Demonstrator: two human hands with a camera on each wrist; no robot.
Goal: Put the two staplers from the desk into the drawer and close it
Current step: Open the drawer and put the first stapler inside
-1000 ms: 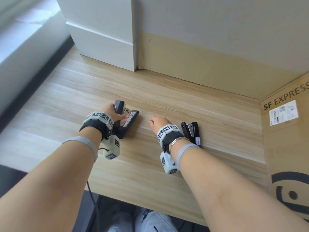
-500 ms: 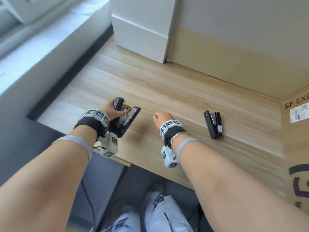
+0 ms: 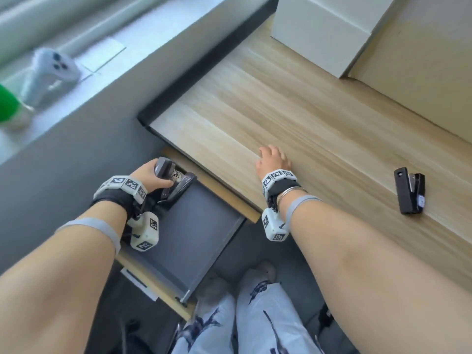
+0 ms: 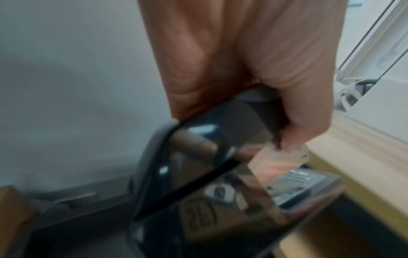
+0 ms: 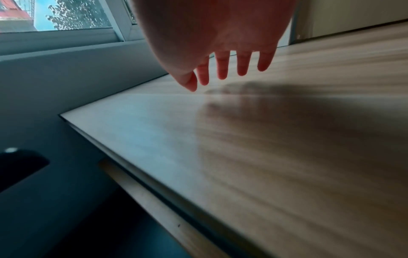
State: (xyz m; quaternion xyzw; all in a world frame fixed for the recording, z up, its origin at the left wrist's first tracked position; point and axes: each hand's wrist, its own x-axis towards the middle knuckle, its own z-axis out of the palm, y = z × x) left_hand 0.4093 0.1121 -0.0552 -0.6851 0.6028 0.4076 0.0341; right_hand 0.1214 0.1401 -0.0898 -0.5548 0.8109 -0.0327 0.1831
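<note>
My left hand grips a black stapler by its top arm, holding it over the far end of the open grey drawer below the desk edge. In the left wrist view the stapler hangs from my curled fingers, its metal inside showing. A second black stapler lies on the wooden desk at the right. My right hand hovers just over the desk near its front edge, fingers straight and spread, holding nothing.
A white box and a tan cardboard box stand at the back of the desk. A grey wall and windowsill with a white device run along the left. My legs are below the drawer.
My left hand carried its stapler off the desk and down over the open drawer. The view swung left and down. The right hand stayed over the desk; the other stapler stays put.
</note>
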